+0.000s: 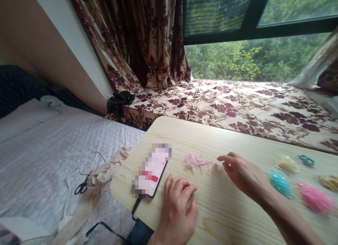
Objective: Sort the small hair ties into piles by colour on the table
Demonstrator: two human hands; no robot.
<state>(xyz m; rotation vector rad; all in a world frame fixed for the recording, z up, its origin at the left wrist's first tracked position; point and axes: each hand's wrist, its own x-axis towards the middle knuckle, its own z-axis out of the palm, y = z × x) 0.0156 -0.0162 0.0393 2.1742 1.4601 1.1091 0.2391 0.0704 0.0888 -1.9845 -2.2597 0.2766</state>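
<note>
My left hand (181,206) rests on the wooden table, its fingers loosely bent and apart, with nothing visible in them. Just left of it lies a phone (155,165) with a pink screen, partly blurred out. A loose heap of thin pink strands (194,161) lies beyond my left hand. Over the right end of that heap hovers my right hand (236,171), its index finger stretched out to the left and nothing visible between the fingers. Some stray pink bits lie just left of its fingertips.
On the table's right side lie a cream bundle (287,164), a turquoise bundle (280,182), a pink bundle (315,197), a tan bundle (329,181) and a blue-grey ring-shaped item (306,159). Black scissors (81,188) and a white cable (69,179) lie on the bed (66,139).
</note>
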